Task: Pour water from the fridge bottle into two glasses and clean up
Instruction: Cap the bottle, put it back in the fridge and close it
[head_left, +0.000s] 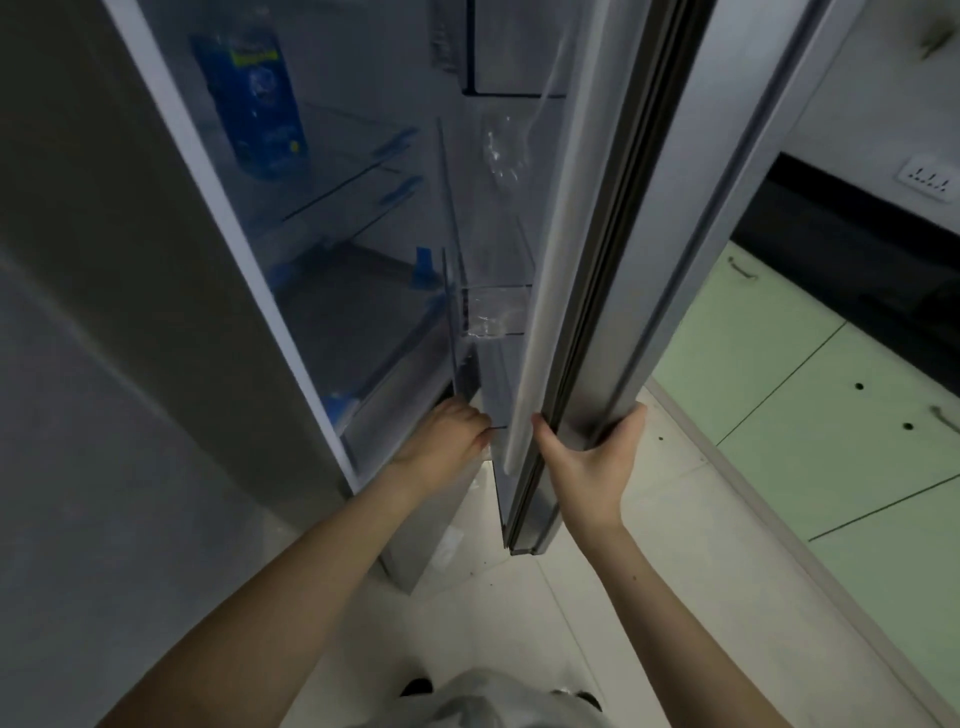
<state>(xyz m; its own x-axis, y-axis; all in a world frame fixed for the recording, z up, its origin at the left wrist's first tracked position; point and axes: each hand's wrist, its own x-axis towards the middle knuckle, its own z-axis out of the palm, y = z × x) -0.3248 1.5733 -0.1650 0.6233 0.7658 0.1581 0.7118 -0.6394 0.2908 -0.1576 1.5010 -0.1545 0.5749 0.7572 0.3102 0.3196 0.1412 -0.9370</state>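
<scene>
Both bare forearms stretched up from the bottom of the view toward a fridge (249, 291) whose door (613, 291) stands partly open at 12 o'clock. Right hand (589, 460) clamped on the door's lower edge: thumb (545, 434) on the inner seal side, fingers wrapped round the outer face and mostly out of sight, wrist bent back, palm against the edge. Left hand (441, 439) at 9 o'clock of the right, pushed into the gap between cabinet and door, knuckles up, fingers curled inward against the bottom of the door's inner side; whether gripping anything, cannot tell, fingertips hidden. Elbows low and wide, forearms converging upward.

Bottle (254, 98) with blue label upright on a glass shelf (332, 171) inside, at 11 o'clock and well apart from both hands. Clear door bins (493, 317) between the shelf and the door seal. Pale tiled floor (597, 597) below; green cabinet fronts (810, 395) at 3 o'clock.
</scene>
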